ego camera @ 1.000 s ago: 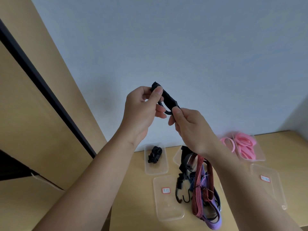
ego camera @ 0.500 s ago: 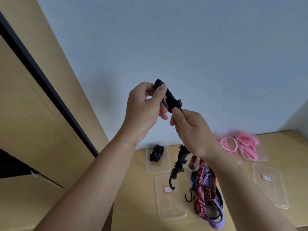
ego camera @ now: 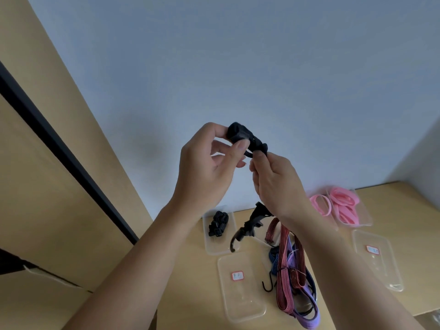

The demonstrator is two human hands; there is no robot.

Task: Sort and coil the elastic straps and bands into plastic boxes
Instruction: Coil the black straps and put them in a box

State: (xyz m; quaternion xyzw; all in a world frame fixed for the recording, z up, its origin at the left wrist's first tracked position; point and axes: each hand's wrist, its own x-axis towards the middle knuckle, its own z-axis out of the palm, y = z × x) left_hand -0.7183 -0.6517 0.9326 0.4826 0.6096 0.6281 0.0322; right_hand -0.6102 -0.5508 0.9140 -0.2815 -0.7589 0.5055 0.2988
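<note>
My left hand point(ego camera: 209, 163) and right hand point(ego camera: 276, 184) pinch the black strap point(ego camera: 240, 134); I judge a slipped thumb lets its coil spring open.

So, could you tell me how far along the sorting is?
Done: pink bands sit in the far box, one black coil in another. In hand: left hand and right hand grip a part-coiled black strap. Left: the striped and purple straps heaped on the table.
</note>
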